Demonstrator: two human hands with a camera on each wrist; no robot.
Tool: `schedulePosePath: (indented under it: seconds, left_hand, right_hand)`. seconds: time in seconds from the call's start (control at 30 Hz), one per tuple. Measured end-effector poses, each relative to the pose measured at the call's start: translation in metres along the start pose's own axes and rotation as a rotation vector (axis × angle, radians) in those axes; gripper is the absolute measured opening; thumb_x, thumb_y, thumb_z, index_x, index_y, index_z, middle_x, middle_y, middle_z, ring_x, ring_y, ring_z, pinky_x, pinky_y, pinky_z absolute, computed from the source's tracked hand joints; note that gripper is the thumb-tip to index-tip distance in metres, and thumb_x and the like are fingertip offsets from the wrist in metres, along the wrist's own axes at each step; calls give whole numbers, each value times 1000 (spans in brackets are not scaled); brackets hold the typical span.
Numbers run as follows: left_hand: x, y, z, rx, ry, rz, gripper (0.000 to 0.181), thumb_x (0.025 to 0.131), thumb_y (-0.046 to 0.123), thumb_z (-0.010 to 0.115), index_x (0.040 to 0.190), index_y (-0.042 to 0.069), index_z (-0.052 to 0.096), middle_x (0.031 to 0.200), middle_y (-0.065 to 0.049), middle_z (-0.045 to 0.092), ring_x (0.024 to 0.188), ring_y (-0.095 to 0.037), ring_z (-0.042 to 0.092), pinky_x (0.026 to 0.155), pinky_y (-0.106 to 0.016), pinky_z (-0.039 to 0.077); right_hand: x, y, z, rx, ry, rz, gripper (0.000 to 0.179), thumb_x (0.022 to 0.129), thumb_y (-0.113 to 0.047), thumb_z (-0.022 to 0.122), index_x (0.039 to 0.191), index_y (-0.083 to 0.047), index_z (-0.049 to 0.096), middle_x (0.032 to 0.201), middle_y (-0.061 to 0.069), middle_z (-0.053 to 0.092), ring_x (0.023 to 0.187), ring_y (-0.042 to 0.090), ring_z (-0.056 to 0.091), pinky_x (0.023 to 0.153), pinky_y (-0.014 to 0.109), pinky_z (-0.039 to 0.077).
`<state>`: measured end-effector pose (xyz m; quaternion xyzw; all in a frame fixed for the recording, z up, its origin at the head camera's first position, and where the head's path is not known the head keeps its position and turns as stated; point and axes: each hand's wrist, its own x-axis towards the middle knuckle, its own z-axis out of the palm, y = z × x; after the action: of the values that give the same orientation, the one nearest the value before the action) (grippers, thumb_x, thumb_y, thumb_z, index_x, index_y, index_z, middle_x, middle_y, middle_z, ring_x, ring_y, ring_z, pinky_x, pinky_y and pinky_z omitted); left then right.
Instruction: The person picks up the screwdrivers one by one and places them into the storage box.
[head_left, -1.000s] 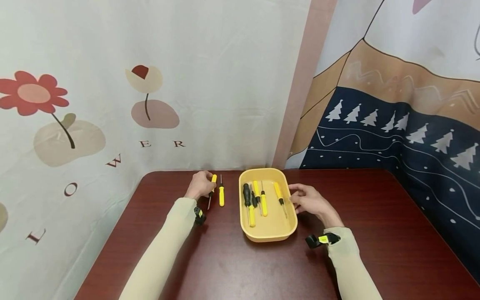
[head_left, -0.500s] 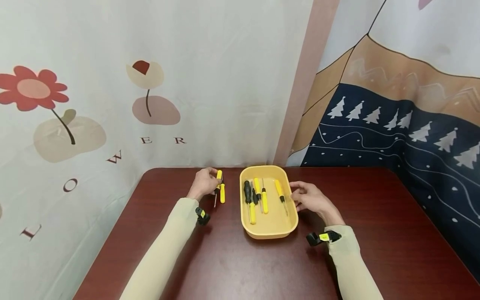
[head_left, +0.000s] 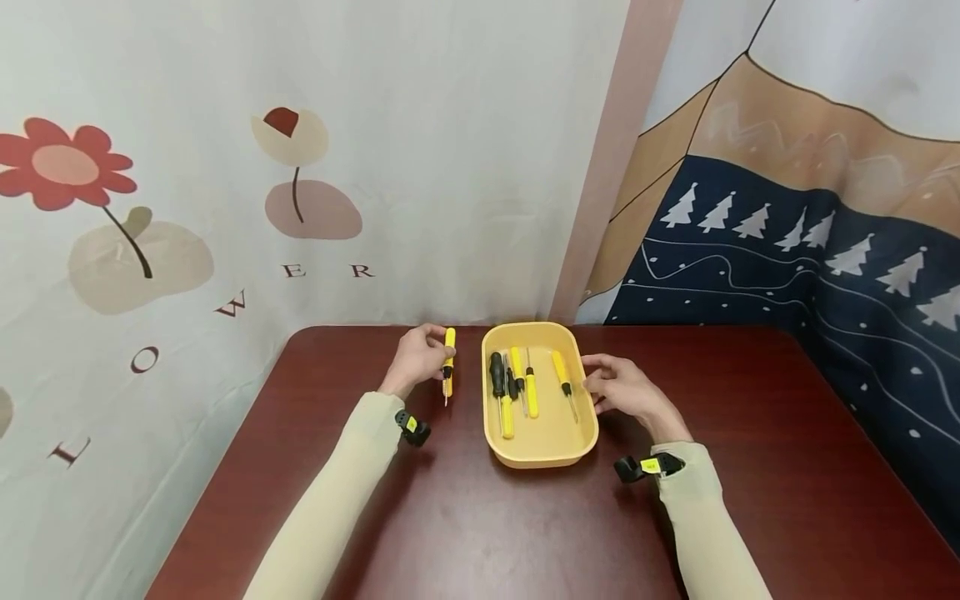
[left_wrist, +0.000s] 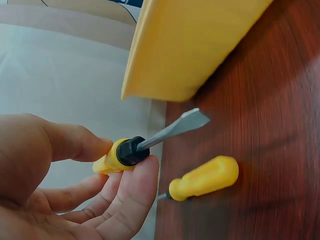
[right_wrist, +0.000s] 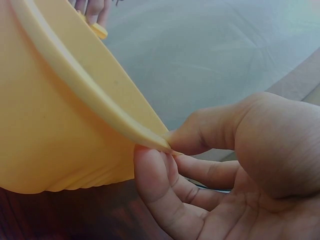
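My left hand (head_left: 418, 360) pinches a flat-bladed screwdriver (left_wrist: 131, 151) by its yellow and black handle, raised over the table with the blade pointing away from the palm. Below it on the table lies a second yellow-handled screwdriver (left_wrist: 207, 178), mostly hidden behind the held one in the head view. My right hand (head_left: 621, 387) pinches the right rim of a yellow plastic tray (right_wrist: 95, 100) between thumb and fingers. Inside the tray are several screwdrivers, among them one with a black handle (head_left: 497, 375) at the left and a yellow one (head_left: 561, 371) near the right wall.
The tray stands on a dark red-brown wooden table (head_left: 480, 533), close to its back edge. Right behind that edge hangs a pale printed curtain (head_left: 450, 167). A dark blue one with white trees (head_left: 750, 242) hangs along the right side.
My left hand has lifted the screwdriver and carried it right, over the one lying on the table. My right hand stays at the tray's rim.
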<state>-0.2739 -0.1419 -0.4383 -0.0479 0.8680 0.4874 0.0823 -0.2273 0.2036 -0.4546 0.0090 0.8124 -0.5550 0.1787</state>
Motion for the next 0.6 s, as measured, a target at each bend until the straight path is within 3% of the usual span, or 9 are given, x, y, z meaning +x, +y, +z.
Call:
schedulePosePath:
  seconds: [0.4,0.6]
  left_hand:
    - [-8,16,6,-70,-15,41,47,96,16,70,141,11,55,104,-12,62,82,-24,69,75,-45,66]
    - [-11,18,7,-132,-26,35,46,97,13,70,141,12,55,104,-12,63,76,-22,69,77,-49,65]
  right_hand:
    - [-2,0,-2,3,8,1,55,97,-6,60,149,0,45,103,17,65,72,19,64,68,29,63]
    - [0,-1,0,2,-5,0,54,97,-6,60,149,0,45,104,17,65,73,19,64,69,29,63]
